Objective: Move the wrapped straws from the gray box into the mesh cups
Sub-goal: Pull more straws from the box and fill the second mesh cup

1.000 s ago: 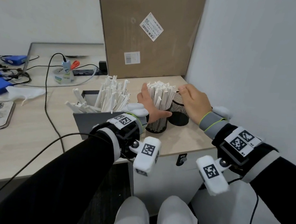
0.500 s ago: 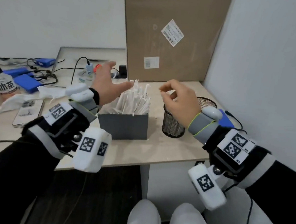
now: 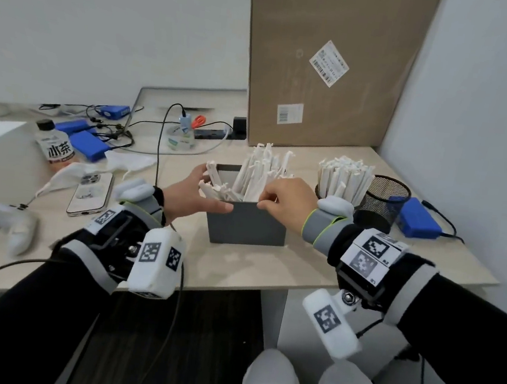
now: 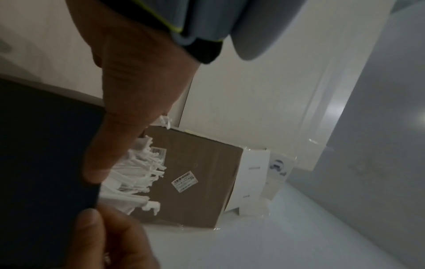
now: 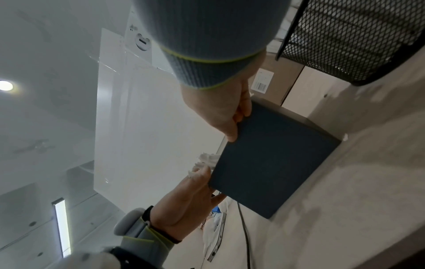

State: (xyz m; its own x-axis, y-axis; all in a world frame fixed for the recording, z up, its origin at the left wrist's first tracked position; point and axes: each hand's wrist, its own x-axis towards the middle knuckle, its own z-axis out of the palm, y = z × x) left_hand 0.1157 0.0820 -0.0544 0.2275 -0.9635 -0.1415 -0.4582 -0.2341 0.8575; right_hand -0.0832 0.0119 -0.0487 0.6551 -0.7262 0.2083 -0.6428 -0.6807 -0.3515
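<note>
The gray box stands in mid-desk with several wrapped straws sticking up out of it. My left hand holds its left front corner, thumb along the front rim and fingers by the straws. My right hand pinches the front rim further right, fingers curled inside. The right wrist view shows both hands on the box. To the right, one mesh cup is packed with straws and partly hidden by my right wrist. A second mesh cup stands beside it, with no straws showing above its rim.
A tall cardboard box stands behind the straws, and a white wall closes the right side. A blue pack with a cable lies right of the cups. A phone, a bottle, cables and blue packs crowd the left.
Both hands left the packed mesh cup, rose over the desk, then came down onto the gray box's front rim. The head view has swung left.
</note>
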